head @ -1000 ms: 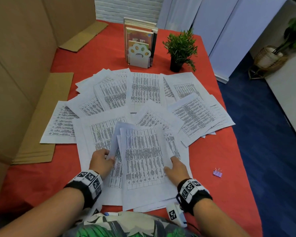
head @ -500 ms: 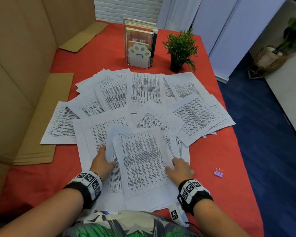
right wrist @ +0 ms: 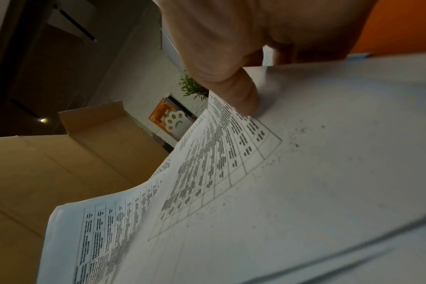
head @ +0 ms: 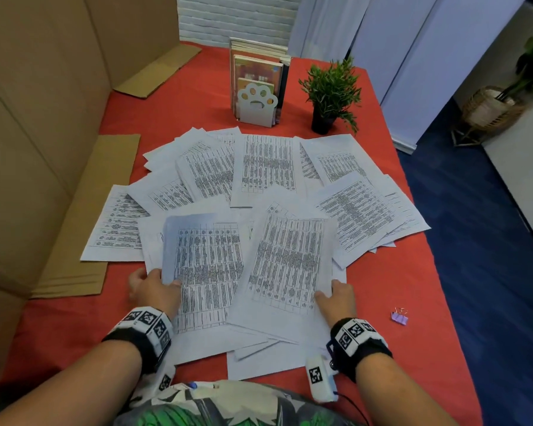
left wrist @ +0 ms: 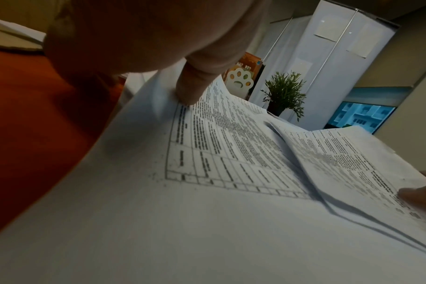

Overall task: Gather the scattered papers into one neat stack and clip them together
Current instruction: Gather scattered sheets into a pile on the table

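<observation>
A: Okay, fingers first? Left thumb (left wrist: pixel 195 86) presses on top of a printed sheet (head: pixel 206 265), left hand (head: pixel 154 290) pinching its left edge. Right hand (head: pixel 336 299) pinches a second sheet (head: pixel 286 262) at its right edge.

B: Where's the rest?

A: Loose papers (head: pixel 265 164) fanned over the red table (head: pixel 397 287), purple clip (head: pixel 399 317) lying apart to the right.

B: Step?

A: Gathering, early. Next probably means bringing both sheets together and squaring edges.

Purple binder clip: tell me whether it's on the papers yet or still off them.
Off. The purple binder clip lies alone on the red tablecloth, right of the right hand, apart from every sheet of the papers.
</observation>
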The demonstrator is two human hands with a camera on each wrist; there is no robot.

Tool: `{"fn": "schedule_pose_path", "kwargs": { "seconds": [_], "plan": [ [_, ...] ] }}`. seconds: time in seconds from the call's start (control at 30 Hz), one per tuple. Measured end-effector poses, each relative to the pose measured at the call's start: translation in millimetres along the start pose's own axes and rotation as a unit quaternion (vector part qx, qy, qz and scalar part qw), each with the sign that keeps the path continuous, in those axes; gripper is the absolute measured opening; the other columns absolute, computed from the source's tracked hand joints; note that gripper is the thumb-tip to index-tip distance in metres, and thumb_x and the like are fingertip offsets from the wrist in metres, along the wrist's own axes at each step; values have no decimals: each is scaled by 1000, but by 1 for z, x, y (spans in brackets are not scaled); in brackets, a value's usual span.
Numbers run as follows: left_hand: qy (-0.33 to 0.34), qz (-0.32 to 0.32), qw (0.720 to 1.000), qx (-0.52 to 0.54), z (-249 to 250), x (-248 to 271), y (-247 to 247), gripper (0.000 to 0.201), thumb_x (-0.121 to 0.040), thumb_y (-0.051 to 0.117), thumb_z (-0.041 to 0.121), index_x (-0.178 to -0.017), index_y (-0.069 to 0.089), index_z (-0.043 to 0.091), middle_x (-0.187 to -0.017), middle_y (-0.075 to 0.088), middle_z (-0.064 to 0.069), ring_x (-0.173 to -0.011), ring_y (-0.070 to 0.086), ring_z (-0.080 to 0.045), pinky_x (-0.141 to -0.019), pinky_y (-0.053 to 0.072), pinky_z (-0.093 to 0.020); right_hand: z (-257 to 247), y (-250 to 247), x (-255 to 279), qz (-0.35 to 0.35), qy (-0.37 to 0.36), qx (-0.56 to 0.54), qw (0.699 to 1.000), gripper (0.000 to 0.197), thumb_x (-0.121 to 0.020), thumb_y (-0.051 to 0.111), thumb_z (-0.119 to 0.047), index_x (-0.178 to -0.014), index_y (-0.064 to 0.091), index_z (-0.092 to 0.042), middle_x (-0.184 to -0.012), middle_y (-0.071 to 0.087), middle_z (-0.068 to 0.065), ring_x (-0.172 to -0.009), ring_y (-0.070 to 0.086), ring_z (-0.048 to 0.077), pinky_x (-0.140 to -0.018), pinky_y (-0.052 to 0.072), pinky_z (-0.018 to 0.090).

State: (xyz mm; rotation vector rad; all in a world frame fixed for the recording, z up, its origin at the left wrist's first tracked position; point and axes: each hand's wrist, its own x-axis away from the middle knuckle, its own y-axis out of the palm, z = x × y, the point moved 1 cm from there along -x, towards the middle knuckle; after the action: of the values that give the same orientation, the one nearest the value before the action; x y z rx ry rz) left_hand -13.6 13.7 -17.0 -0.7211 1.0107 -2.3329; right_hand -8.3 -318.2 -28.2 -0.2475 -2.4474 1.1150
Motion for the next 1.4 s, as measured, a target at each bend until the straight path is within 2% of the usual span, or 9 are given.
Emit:
{"fn": "schedule_pose_path", "kwargs": {
  "seconds": [0.13, 0.23, 0.53, 0.67, 0.77, 0.9, 1.1, 1.23, 1.4],
  "plan": [
    [28, 0, 998, 60, 2, -7, -3, 21, -81, 63, 8, -97, 65, -6, -104, 60, -25, -77, 60, -35, -70, 52, -37, -23, -16, -2, 25, -17, -63, 998, 26, -84, 55, -6, -64, 46, -20, -69, 50, -2, -62, 46, 17, -51, 31, 24],
    [47, 21, 996, 72, 1, -12, -11, 15, -83, 61, 6, -91, 64, -6, -90, 61, -24, -69, 55, -31, -62, 46, -35, -26, -28, -17, 34, -15, -73, 997, 32, -80, 59, -5, -61, 41, -22, -66, 50, 0, -66, 48, 21, -59, 35, 28],
    [43, -82, 987, 132, -11, -1, -2, 28, -86, 58, 6, -113, 55, 4, -105, 64, -19, -95, 61, -34, -84, 49, -38, -31, 12, 6, -109, -30, -34, 993, 4, -84, 58, -10, -86, 54, -11, -86, 57, 5, -80, 55, 21, -66, 38, 24],
    [18, -15, 985, 169, -7, -10, -16, 33, -84, 55, -2, -115, 49, 6, -98, 60, -20, -87, 62, -37, -71, 50, -39, -38, -9, -2, -30, -65, -82, 994, 15, -83, 56, -3, -95, 53, -10, -89, 57, 4, -86, 54, 20, -61, 37, 22],
    [8, 42, 973, 228, -4, -19, -35, 66, -84, 56, -5, -138, 27, 21, -121, 53, -10, -106, 56, -28, -87, 46, -39, -34, -33, -22, 26, -47, -223, 973, 52, -80, 56, 8, -126, 42, -12, -106, 57, 4, -99, 55, 18, -71, 45, 10],
    [4, 51, 973, 224, -14, -34, -43, 58, -84, 58, -3, -136, 36, 11, -122, 58, -13, -112, 56, -30, -92, 40, -36, -19, -32, -54, 65, 31, -289, 955, 35, -81, 59, 3, -111, 56, -13, -119, 61, 11, -108, 58, 25, -99, 46, 44],
    [9, 85, 976, 200, -24, -41, -38, 30, -86, 56, 3, -115, 48, 0, -117, 59, -23, -105, 57, -34, -96, 43, -45, -33, -2, -57, 18, 88, -170, 981, 9, -81, 59, -11, -89, 56, -8, -105, 63, 19, -89, 62, 30, -79, 53, 39],
    [55, 121, 988, 77, -25, -40, -47, 7, -85, 52, 1, -92, 50, 3, -81, 60, -24, -75, 60, -39, -68, 50, -41, -48, 5, -46, 10, 81, -178, 981, 14, -82, 58, -6, -95, 58, -3, -96, 61, 14, -87, 60, 30, -57, 39, 23],
    [44, 194, 967, 159, 5, -36, -77, 16, -87, 52, 4, -102, 51, -1, -96, 61, -29, -82, 55, -36, -76, 43, -41, -44, -9, -49, 34, 70, -219, 973, 37, -78, 46, 12, -109, 48, -9, -91, 61, 8, -99, 60, 31, -64, 45, 26]
  ]
}}
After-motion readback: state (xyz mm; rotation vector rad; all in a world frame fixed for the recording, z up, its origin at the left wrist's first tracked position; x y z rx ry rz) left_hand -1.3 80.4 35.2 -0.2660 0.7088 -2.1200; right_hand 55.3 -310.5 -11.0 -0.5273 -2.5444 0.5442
